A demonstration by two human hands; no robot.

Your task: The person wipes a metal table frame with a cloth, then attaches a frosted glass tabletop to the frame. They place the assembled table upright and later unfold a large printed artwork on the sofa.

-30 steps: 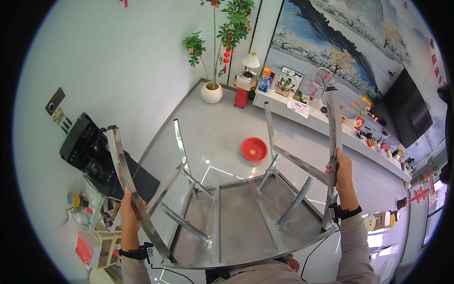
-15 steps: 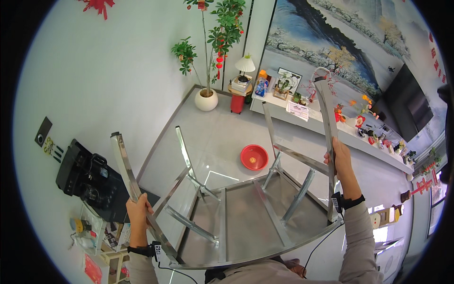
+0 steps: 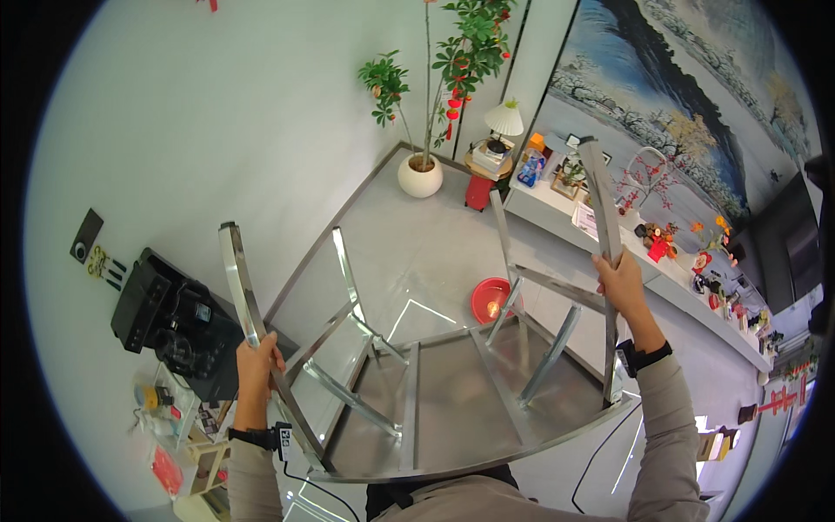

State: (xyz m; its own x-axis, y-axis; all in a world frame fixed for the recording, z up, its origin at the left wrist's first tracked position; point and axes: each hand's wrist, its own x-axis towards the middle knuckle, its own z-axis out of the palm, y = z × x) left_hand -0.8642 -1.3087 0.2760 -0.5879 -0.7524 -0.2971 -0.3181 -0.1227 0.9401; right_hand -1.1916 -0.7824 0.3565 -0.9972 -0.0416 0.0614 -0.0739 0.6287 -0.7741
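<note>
- Between the two grips, in the head view, an upturned metal table [image 3: 452, 400] shows its underside, its legs pointing upward.
- The left grip [image 3: 258, 358] is wrapped around the nearer left leg [image 3: 239, 283], below that leg's free end.
- The right grip [image 3: 623, 283] is clenched on the nearer right leg [image 3: 600, 191], likewise below its free end.
- Beyond the grips and between them, a red basin [image 3: 480, 304] sits on the floor [image 3: 417, 261], partly behind the table.
- Left of the left grip stands a black appliance [image 3: 152, 304].
- Beyond the right grip runs a long white cabinet [image 3: 544, 214].
</note>
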